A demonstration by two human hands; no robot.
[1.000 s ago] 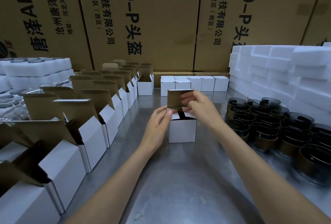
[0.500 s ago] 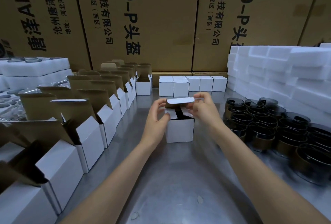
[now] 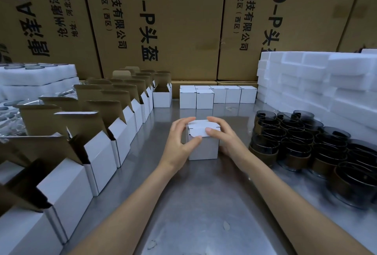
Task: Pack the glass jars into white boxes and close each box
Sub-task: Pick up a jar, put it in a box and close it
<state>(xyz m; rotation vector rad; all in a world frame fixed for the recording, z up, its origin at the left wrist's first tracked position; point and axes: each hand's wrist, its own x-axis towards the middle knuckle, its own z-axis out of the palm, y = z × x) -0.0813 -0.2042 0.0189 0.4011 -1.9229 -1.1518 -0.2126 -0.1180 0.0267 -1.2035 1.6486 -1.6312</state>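
A small white box [image 3: 204, 148] stands in the middle of the steel table [image 3: 204, 203], its lid folded down flat. My left hand [image 3: 179, 142] grips its left side, thumb at the front top edge. My right hand [image 3: 222, 136] curls round its right side, with the thumb pressing on the lid. Its contents are hidden. Dark glass jars [image 3: 295, 140] with brown bands crowd the table at the right. Closed white boxes [image 3: 216, 96] line up at the back.
Several open white boxes [image 3: 98, 148] with brown flaps up run along the left side. White foam blocks [image 3: 326, 83] are stacked at the back right, foam trays [image 3: 36, 77] at the far left. Large printed cartons [image 3: 163, 20] wall off the back.
The upright lid flap has been folded down and tucked in, so the box now looks closed. Both hands dropped from the flap onto the box's top and sides.
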